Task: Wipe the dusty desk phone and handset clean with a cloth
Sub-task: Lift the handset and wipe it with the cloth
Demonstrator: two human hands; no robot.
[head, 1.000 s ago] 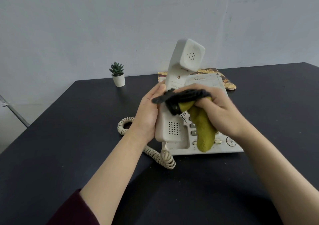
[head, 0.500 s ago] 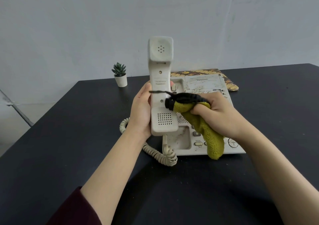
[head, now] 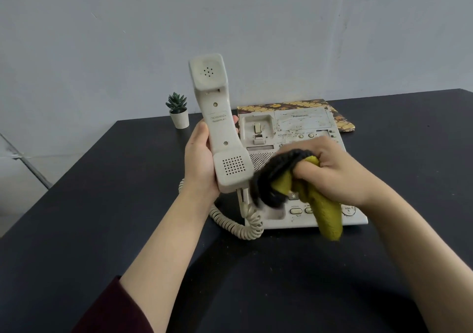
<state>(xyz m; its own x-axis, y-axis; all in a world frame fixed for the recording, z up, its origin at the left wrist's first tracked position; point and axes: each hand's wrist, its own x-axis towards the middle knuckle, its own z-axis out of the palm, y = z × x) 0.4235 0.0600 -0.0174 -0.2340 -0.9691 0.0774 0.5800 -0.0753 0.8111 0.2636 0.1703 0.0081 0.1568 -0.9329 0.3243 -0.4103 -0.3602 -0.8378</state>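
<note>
My left hand [head: 198,164] grips the beige handset [head: 217,120] upright above the desk, with its earpiece at the top and its perforated mouthpiece facing me. A coiled cord [head: 238,224] runs from the handset's lower end down to the dusty beige desk phone [head: 299,125], which lies flat on the black desk. My right hand [head: 337,169] holds a bunched yellow-green cloth with a dark edge [head: 325,210] just right of the mouthpiece, over the phone's keypad. The cloth's dark part is blurred and sits close to the handset's lower right corner.
A small potted succulent [head: 178,111] stands at the back left of the black desk [head: 102,204]. A yellow and brown patterned mat [head: 343,120] lies under the phone's far end. A grey wall is behind the desk.
The handset has swung from leaning right to leaning slightly left, with its inner face turned toward me. My right hand with the cloth has dropped from the handset's middle to beside the mouthpiece.
</note>
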